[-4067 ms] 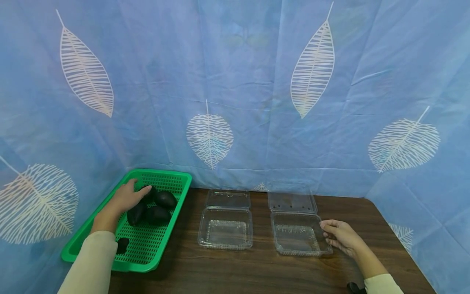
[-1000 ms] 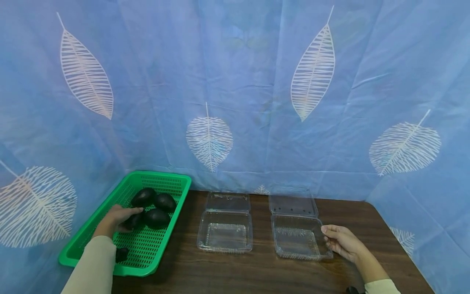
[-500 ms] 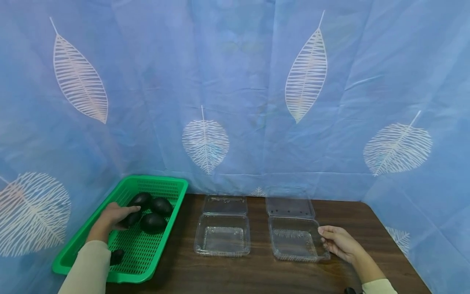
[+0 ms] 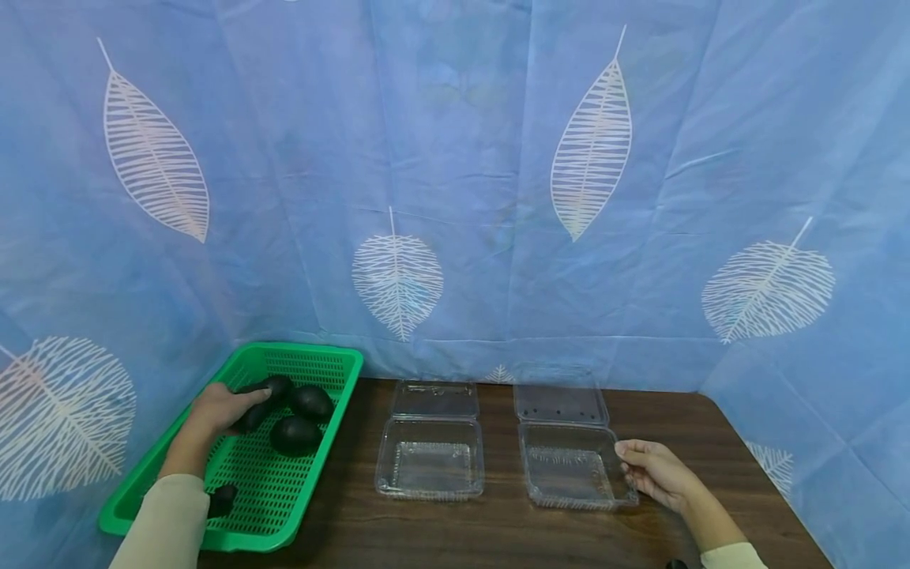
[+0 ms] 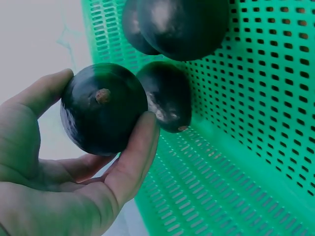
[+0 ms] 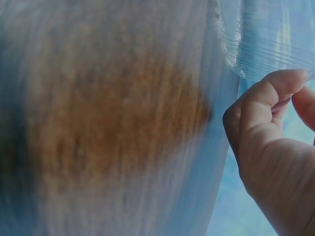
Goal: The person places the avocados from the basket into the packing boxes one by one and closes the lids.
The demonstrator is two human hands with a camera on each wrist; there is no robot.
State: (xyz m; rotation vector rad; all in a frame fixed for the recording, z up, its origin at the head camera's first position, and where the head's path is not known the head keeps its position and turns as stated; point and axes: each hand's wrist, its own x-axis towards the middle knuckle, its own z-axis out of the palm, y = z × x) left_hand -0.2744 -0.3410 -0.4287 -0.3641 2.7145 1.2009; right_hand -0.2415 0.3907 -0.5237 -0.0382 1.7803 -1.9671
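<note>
Inside the green perforated basket [image 4: 263, 490], my left hand [image 4: 216, 409] holds a dark avocado [image 5: 103, 113], thumb and fingers around its sides with the stem scar showing. Several avocados are in the basket, among them the nearest one [image 4: 295, 435] and another behind it [image 4: 311, 403]. My right hand [image 4: 657, 472] pinches the right rim of a clear plastic clamshell container [image 4: 569, 474], whose lid stands open at the back. In the right wrist view the thumb and index finger [image 6: 290, 81] meet at the container's edge.
A second clear clamshell [image 4: 430, 466] with its lid open sits between the basket and the held container. All stand on a dark wooden table [image 4: 441, 537]. A blue leaf-patterned cloth [image 4: 469, 276] hangs behind and at the sides.
My left hand moved from the far avocados to the near left one, took hold of it and has raised it slightly toward the back. The right hand stays at the container's rim.
</note>
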